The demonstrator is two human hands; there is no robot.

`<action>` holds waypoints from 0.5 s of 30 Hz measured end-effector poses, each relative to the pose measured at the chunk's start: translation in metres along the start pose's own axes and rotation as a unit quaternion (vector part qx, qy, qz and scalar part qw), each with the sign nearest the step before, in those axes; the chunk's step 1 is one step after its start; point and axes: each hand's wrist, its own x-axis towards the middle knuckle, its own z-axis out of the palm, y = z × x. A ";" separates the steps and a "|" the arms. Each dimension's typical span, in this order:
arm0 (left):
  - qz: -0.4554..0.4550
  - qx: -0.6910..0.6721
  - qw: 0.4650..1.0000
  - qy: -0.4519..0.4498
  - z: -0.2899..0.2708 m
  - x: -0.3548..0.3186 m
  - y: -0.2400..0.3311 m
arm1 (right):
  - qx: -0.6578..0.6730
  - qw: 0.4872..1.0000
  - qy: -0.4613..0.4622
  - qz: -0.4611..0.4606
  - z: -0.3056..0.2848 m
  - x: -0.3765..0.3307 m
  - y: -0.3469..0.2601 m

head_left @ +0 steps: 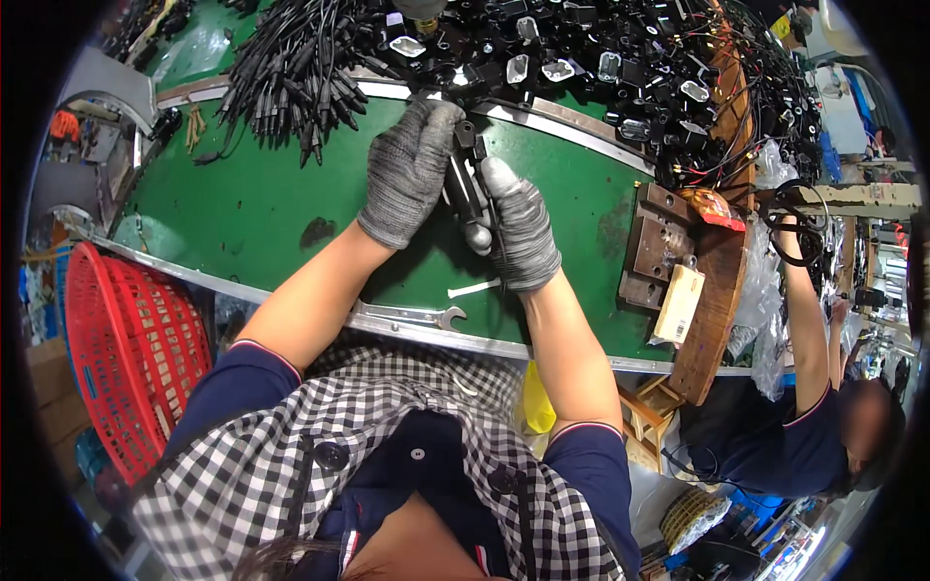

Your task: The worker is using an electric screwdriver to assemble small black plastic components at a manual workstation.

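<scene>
1. Two gloved hands are counted: left hand [407,174], right hand [518,232].
2. One black part [468,184] is held between them.
3. One wrench [412,315] is seen.
4. One red basket [126,349] is seen.
5. One metal block [654,247] is seen.

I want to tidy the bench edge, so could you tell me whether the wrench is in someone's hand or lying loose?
Lying loose: the wrench rests flat on the table's metal edge, beneath both gloved hands, touched by neither.
</scene>
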 end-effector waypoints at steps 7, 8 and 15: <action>-0.029 0.036 0.999 -0.012 0.001 0.001 0.007 | -0.391 0.869 0.151 -0.262 -0.005 0.015 0.021; -0.031 0.039 0.999 -0.011 0.000 -0.001 0.005 | -0.389 0.871 0.148 -0.262 -0.005 0.014 0.020; 0.085 0.014 0.996 0.003 -0.003 -0.003 -0.003 | 0.169 0.979 -0.026 0.110 0.000 0.002 -0.006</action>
